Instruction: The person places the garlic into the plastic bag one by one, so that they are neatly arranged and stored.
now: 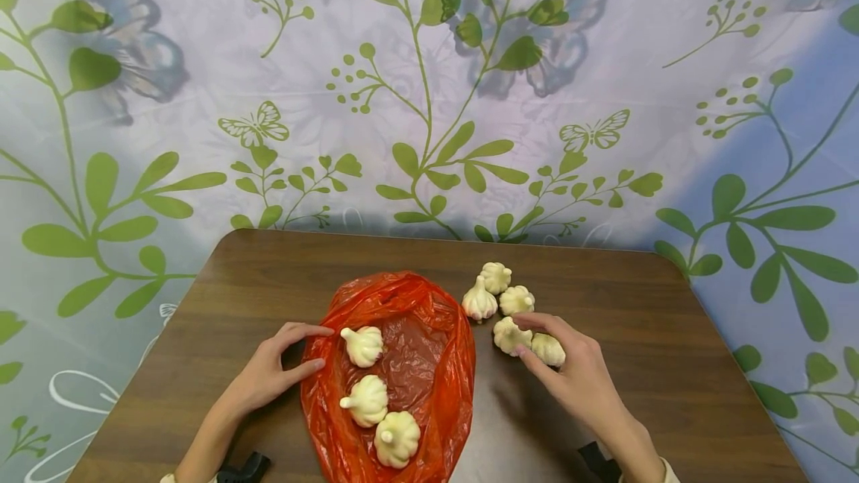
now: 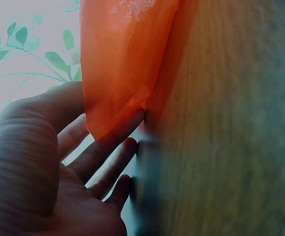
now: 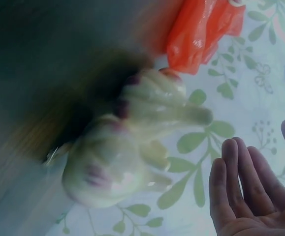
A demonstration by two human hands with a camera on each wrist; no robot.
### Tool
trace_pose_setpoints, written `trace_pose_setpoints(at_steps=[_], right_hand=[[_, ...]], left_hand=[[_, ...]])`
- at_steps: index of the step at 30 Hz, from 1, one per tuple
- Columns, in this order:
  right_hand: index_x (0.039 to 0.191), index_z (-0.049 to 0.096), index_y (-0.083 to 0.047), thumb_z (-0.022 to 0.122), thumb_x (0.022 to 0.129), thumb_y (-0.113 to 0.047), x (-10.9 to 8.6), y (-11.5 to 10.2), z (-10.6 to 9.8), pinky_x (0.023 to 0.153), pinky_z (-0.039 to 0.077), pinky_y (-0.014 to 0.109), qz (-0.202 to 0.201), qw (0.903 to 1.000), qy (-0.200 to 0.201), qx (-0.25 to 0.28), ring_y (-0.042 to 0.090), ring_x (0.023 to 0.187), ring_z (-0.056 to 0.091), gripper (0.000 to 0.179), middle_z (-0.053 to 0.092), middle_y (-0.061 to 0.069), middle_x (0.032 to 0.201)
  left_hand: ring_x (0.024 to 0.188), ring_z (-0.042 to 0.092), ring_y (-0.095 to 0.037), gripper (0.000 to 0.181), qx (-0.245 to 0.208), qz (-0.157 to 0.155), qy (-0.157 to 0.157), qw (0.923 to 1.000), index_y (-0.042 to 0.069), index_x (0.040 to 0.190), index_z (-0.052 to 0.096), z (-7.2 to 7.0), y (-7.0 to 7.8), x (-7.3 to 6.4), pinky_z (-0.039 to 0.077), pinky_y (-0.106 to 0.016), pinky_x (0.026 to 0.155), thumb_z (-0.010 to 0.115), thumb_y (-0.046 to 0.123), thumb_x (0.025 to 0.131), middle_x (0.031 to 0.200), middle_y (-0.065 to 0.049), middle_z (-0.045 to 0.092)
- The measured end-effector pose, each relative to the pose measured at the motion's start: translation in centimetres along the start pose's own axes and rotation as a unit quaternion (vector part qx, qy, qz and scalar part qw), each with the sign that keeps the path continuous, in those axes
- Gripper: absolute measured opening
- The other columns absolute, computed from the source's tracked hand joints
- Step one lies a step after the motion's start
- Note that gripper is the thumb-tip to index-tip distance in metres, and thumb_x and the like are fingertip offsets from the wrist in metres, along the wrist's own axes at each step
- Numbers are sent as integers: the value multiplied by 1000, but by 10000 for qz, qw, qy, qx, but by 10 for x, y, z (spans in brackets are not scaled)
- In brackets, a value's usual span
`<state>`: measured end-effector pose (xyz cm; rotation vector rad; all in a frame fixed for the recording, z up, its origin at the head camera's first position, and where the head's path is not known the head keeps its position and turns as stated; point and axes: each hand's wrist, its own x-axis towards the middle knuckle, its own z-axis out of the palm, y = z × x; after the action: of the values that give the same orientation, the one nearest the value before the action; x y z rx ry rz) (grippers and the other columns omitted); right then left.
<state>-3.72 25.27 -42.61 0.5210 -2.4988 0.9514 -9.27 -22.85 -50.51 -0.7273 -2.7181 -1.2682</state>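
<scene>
A red plastic bag (image 1: 459, 364) lies with its mouth spread on the table, three garlic bulbs (image 1: 367, 400) inside it. At its left rim my left hand (image 1: 268, 371) touches the plastic with thumb and fingers apart; the left wrist view shows the bag (image 2: 125, 54) against those fingers. Over on the right, my right hand (image 1: 570, 364) reaches above a garlic bulb (image 1: 510, 335), thumb and fingertips close around it but spread. Another garlic bulb (image 1: 548, 349) lies under that palm. In the right wrist view the right hand's fingers (image 3: 254, 182) are straight, beside blurred garlic bulbs (image 3: 103, 167).
Three more garlic bulbs (image 1: 480, 300) sit in a cluster beyond my right hand, near the bag's right edge. The brown wooden table (image 1: 637, 319) ends at a patterned cloth backdrop (image 1: 429, 133) with leaves and butterflies.
</scene>
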Motion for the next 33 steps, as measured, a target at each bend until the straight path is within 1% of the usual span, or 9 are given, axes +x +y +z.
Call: trace_pose_setpoints(at_steps=[5,8,13,18,22,26,28,30,33], right_hand=[[128,73,-17,88,86,-7,-4,9,-6,95,48,13,74,9997,162,-187,16,107,73,46,75,-8,119],[127,73,-16,87,86,-7,-5,14,-10,96,48,13,123,9994,204,-241,17,109,72,44,75,-7,119],[127,73,-13,87,87,-7,-6,22,-15,96,48,12,178,9989,246,-351,20,109,73,43,75,-2,123],[126,73,-10,88,84,-5,-6,29,-21,95,44,7,226,9979,339,-504,22,106,73,44,76,1,122],[125,73,-10,89,85,-8,-6,35,-24,95,41,5,341,9970,353,-599,24,107,73,44,76,2,122],[127,73,-11,89,86,-13,-7,42,-26,95,40,5,465,9966,274,-626,26,108,72,44,77,2,122],[128,73,-11,89,86,-16,-7,44,-26,94,41,7,538,9964,211,-628,27,108,72,44,77,2,122],[128,73,-13,89,87,-19,-8,45,-27,93,44,11,625,9958,123,-652,27,109,72,45,77,1,122],[130,72,-15,89,88,-24,-8,48,-26,91,51,24,785,9944,-87,-696,26,110,73,47,77,1,122]], left_hand=[[122,60,-13,43,-17,-32,-28,10000,32,135,69,1,-1,0,46,-23,105,82,29,94,129,8,64],[122,60,-13,42,-33,-30,-37,10000,32,135,69,0,-1,0,45,-23,105,82,28,95,129,7,64],[122,60,-15,42,-65,-55,-25,10000,32,135,70,-2,1,0,46,-25,105,82,26,95,129,7,65],[122,60,-15,43,-97,-30,-36,9999,32,135,69,-2,2,0,47,-27,105,82,25,95,130,7,65],[122,60,-15,43,-99,-38,-37,9999,32,135,69,-2,2,0,48,-30,105,82,26,95,129,7,65],[122,61,-15,43,-68,-26,-17,10000,32,135,69,-2,2,1,47,-27,105,82,25,94,128,7,65],[122,61,-15,43,-62,-16,-4,10000,32,135,69,-2,2,1,44,-22,105,82,25,94,128,7,65],[122,61,-15,43,-63,-13,1,10000,32,135,69,-2,3,1,44,-20,105,82,25,94,128,7,65],[122,61,-15,43,-62,-27,-6,10000,32,135,69,-3,3,1,44,-20,105,82,25,94,129,7,65]])
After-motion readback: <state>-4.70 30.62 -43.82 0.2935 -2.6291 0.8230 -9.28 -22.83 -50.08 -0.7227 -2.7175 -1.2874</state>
